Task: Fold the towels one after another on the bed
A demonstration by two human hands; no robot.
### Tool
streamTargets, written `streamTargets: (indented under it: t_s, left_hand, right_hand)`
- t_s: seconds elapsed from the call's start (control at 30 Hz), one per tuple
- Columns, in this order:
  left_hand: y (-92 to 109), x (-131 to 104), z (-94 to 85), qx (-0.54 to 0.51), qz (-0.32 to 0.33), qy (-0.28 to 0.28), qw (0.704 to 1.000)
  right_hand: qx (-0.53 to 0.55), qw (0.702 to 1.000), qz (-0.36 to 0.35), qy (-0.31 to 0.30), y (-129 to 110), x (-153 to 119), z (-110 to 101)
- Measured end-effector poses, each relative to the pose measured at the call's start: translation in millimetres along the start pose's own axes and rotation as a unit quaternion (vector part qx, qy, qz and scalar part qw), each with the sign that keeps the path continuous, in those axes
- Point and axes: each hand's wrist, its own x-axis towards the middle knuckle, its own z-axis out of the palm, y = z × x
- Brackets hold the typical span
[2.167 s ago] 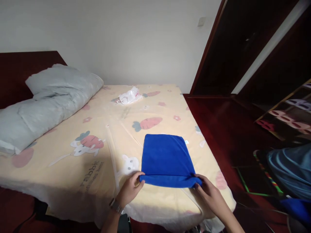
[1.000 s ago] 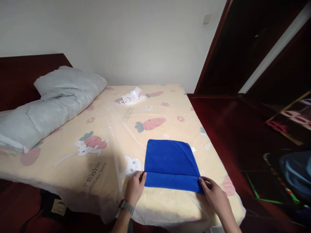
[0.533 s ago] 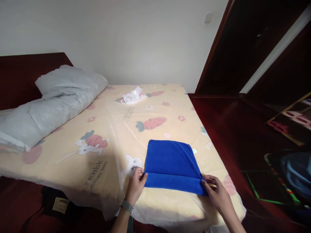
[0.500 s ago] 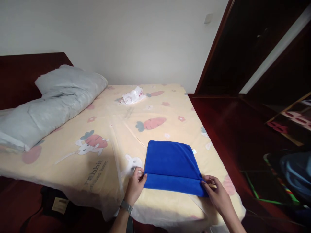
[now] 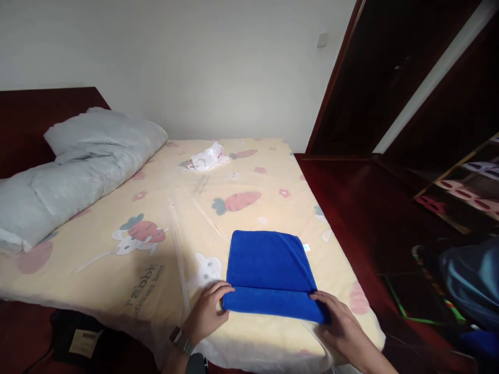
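Observation:
A blue cloth (image 5: 268,259) lies flat on the bed near its front edge, with a strip folded over along the near side. A small white tag (image 5: 306,248) sticks out from its right edge. My left hand (image 5: 208,309) holds the left end of the folded strip, fingers on top and thumb at the near corner. At the strip's right end, my right hand (image 5: 339,319) grips the fold with its fingertips on top; its thumb is largely hidden.
On the patterned bed sheet (image 5: 241,223), a crumpled white plastic bag (image 5: 209,157) lies toward the wall. A grey quilt (image 5: 86,166) is heaped at left. Slippers (image 5: 463,194) sit on a rack at right. A black bag (image 5: 78,337) is on the floor at lower left.
Both hands have shifted from pinching the fold's line at the ends to holding the strip's ends, fingers over the top. The view has moved slightly right.

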Motion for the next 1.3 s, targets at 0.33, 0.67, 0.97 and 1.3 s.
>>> streamTargets:
  t_s: [0.33,0.67,0.97,1.3]
  left_hand:
    - [-8.0,21.4,16.6,-0.116,-0.113,0.129,0.978]
    - [-10.3,44.2,28.2,0.114,-0.114,0.241,0.957]
    - [-2.6,49.0,37.8,-0.122,-0.146,0.207,0.96]
    - [-10.5,19.8,25.7,-0.173,-0.17,0.128,0.962]
  right_hand:
    - [0.163,0.963,0.184,0.11,-24.1,22.2,4.0]
    - [0.094,0.948,0.27,0.137,-37.7,47.8,11.2]
    - [0.096,0.947,0.275,0.135,-33.1,55.0,18.9]
    - [0.159,0.954,0.232,0.104,-11.1,33.3,18.4]
